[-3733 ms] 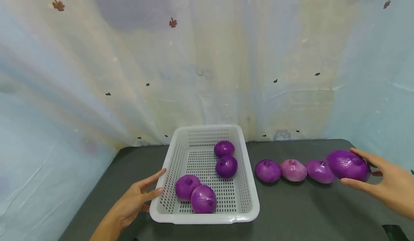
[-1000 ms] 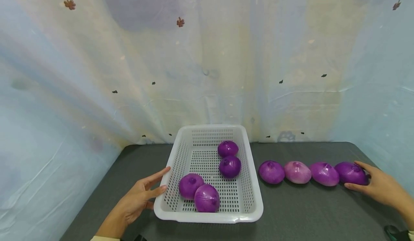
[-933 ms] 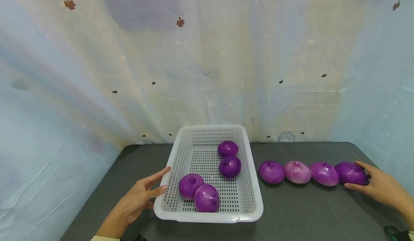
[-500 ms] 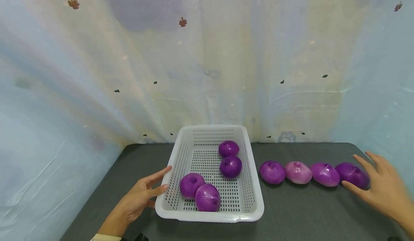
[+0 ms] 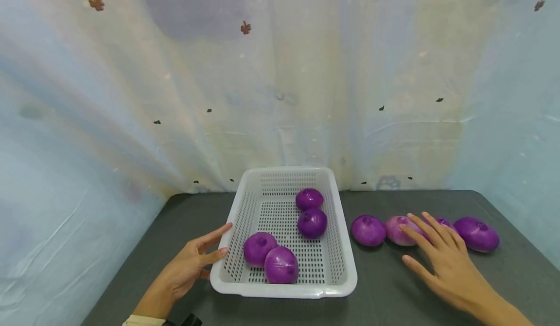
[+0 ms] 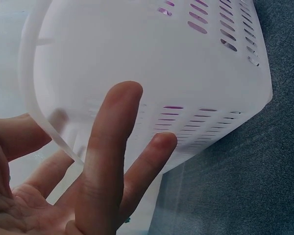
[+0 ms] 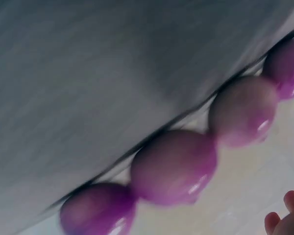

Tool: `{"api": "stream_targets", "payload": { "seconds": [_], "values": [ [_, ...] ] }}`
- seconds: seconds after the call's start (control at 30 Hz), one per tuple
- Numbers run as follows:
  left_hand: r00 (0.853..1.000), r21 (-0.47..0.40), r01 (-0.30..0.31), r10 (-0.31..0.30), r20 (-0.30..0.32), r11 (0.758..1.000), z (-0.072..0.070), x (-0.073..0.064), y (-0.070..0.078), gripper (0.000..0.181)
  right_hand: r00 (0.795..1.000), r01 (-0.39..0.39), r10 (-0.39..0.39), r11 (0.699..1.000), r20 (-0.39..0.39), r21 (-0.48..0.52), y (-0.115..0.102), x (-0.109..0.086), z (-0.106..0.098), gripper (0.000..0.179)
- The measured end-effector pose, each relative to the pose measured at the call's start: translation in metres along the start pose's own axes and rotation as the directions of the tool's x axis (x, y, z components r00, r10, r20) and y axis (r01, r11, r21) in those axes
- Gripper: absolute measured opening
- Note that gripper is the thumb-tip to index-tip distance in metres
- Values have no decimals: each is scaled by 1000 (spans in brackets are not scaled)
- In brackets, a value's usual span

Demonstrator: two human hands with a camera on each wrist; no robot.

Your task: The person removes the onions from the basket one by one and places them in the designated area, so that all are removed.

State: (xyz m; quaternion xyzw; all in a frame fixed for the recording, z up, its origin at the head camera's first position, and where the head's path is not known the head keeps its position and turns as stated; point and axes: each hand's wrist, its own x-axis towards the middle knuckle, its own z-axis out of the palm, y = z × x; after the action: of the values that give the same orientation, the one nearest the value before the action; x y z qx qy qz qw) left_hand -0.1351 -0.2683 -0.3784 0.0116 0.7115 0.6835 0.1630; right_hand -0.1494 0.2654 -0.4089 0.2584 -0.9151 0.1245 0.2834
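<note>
My left hand [image 5: 183, 267] holds the left rim of a white perforated plastic basket [image 5: 284, 291]. In the left wrist view, two fingers lie along the basket's outer wall [image 6: 201, 68] while other digits pass over the rim. Two red onions sit together inside at the right, one [image 5: 312, 223] nearer than the other [image 5: 309, 199]; two more, a rounder onion [image 5: 260, 248] and a shiny onion [image 5: 281, 265], lie at the front left. My right hand [image 5: 450, 267], fingers spread and holding nothing, hovers over a row of red onions, partly hiding the pale one [image 5: 395, 230] and its neighbour.
The row runs rightward from the onion [image 5: 368, 230] beside the basket to a dark onion [image 5: 477, 234]. A dark grey tabletop [image 5: 380, 287] carries everything. Behind it hangs a pale patterned curtain [image 5: 297, 97].
My right hand set the dark onion down at the row's right end and let go. It has since moved left over the middle onions. My left hand stays on the basket.
</note>
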Motion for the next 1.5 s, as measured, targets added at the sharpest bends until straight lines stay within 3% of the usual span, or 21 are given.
{"api": "stream_targets", "payload": {
  "seconds": [0.37, 0.73, 0.93, 1.3, 1.5],
  "values": [
    [1000, 0, -1, 1, -2, 1000, 0, 1, 0, 72, 996, 21, -29, 995, 81, 99, -37, 21, 20, 72],
    [1000, -3, -4, 4, -12, 1000, 2, -1, 0, 72, 980, 176, -182, 981, 77, 83, -63, 46, 25, 70],
    [1000, -1, -20, 20, -6, 1000, 2, -1, -1, 72, 969, 230, -236, 970, 69, 84, -75, 71, 21, 66],
    [999, 10, -34, 34, -2, 999, 0, -1, -3, 71, 950, 200, -224, 971, 216, 128, -96, 125, 23, 76],
    [999, 0, -35, 35, 25, 999, 0, -2, -2, 72, 924, 212, -252, 963, 287, 164, -100, 146, 32, 80]
  ]
}}
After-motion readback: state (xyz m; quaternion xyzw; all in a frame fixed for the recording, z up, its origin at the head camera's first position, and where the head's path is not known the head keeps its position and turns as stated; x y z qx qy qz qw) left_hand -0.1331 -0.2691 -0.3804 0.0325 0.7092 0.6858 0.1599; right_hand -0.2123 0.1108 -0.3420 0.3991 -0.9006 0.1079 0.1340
